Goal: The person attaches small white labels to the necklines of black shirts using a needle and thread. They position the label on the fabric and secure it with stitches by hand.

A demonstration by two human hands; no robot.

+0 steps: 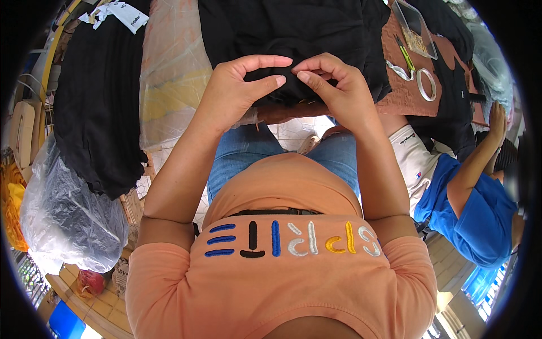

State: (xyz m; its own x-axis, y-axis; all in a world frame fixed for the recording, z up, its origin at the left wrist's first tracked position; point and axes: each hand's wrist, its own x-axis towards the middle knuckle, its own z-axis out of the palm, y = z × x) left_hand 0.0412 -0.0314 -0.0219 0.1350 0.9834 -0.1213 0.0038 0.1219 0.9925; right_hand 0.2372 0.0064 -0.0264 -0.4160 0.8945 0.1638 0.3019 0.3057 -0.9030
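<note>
A black garment lies bunched on the table edge in front of me. My left hand pinches its near edge between thumb and curled fingers. My right hand pinches the same fabric right beside it, and the fingertips of both hands almost touch. What sits between the fingertips is too small to make out. My forearms rise from my orange shirt, over my blue jeans.
A clear plastic sheet and another black garment lie to the left. A stuffed plastic bag sits at lower left. Scissors, a tape ring and a clear box lie at right. A person in blue sits at right.
</note>
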